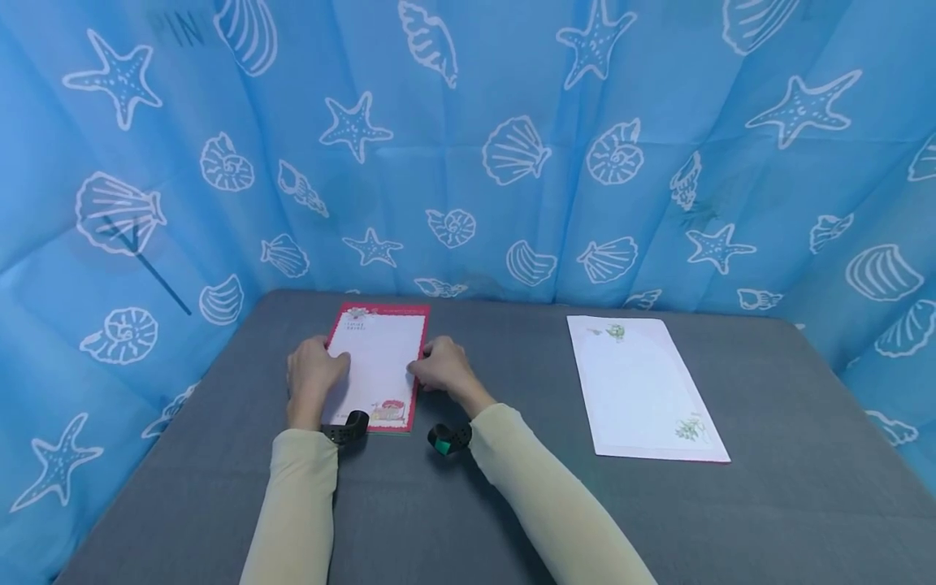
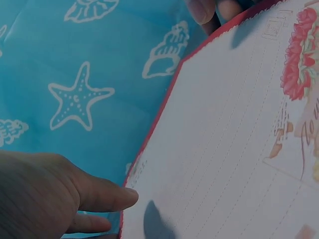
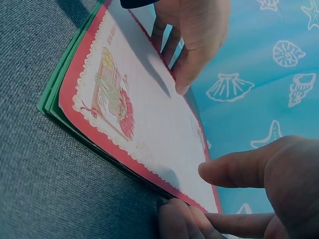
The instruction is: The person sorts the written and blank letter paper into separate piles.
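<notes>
A stack of letter paper [image 1: 380, 353] lies on the left part of the table; its top sheet is white with a red scalloped border and a flower drawing. Green edges of sheets show beneath it in the right wrist view. My left hand [image 1: 314, 374] holds the stack's left edge, thumb [image 2: 127, 198] over the border and the other fingers at the side. At the opposite edge my right hand [image 1: 448, 370] grips the stack, its thumb [image 3: 214, 174] above the paper and its curled fingers [image 3: 184, 219] along the rim.
To the right lies another stack of white paper [image 1: 647, 386] with green plant drawings, a thin red edge showing at its bottom. The grey cloth-covered table [image 1: 512, 504] ends at a blue curtain [image 1: 468, 122] with white shells and starfish. Black bands circle both wrists.
</notes>
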`<state>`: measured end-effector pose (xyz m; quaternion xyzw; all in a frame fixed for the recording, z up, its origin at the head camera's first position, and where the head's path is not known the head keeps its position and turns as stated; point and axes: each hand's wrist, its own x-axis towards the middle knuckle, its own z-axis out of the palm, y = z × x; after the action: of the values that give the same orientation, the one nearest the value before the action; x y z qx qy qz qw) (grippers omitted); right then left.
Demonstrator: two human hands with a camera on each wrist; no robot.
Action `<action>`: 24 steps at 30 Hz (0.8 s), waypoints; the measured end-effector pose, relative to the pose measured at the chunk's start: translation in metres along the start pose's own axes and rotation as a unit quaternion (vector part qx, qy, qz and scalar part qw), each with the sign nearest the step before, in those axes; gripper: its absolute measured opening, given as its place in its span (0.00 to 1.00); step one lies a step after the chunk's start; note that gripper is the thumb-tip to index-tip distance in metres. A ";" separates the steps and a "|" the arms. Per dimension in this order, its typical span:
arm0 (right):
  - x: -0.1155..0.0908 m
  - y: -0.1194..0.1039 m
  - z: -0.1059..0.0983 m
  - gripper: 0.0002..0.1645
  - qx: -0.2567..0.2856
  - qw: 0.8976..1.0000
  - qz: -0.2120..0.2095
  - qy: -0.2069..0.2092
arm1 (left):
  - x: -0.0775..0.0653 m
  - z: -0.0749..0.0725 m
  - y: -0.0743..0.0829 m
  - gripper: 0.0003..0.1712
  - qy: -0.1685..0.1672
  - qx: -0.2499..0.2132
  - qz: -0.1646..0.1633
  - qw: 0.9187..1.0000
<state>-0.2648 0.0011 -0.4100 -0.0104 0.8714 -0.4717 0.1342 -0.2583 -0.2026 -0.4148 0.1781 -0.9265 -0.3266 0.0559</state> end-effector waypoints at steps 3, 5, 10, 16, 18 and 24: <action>-0.001 0.000 0.002 0.23 0.005 1.000 0.004 0.007 | 0.000 0.001 -0.001 0.28 -0.003 0.001 -0.006 1.000; -0.001 0.000 0.002 0.20 -0.001 1.000 0.003 0.016 | 0.000 0.002 0.000 0.29 -0.006 -0.001 -0.010 1.000; 0.000 0.001 0.002 0.14 -0.018 0.999 0.000 0.038 | 0.001 0.004 0.004 0.31 -0.010 -0.006 -0.007 1.000; -0.005 0.006 0.003 0.27 -0.018 0.999 -0.005 0.050 | 0.001 0.005 0.005 0.32 -0.018 -0.006 -0.010 1.000; -0.008 0.008 0.001 0.29 -0.012 0.999 -0.015 0.039 | 0.000 0.005 0.005 0.33 -0.019 -0.001 -0.014 1.000; -0.023 0.025 -0.021 0.33 -0.019 0.993 -0.117 0.023 | -0.003 0.002 0.010 0.33 0.020 0.032 0.034 0.999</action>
<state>-0.2447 0.0358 -0.4143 -0.1040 0.8761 -0.4673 0.0578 -0.2591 -0.1931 -0.4103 0.1554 -0.9408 -0.2906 0.0799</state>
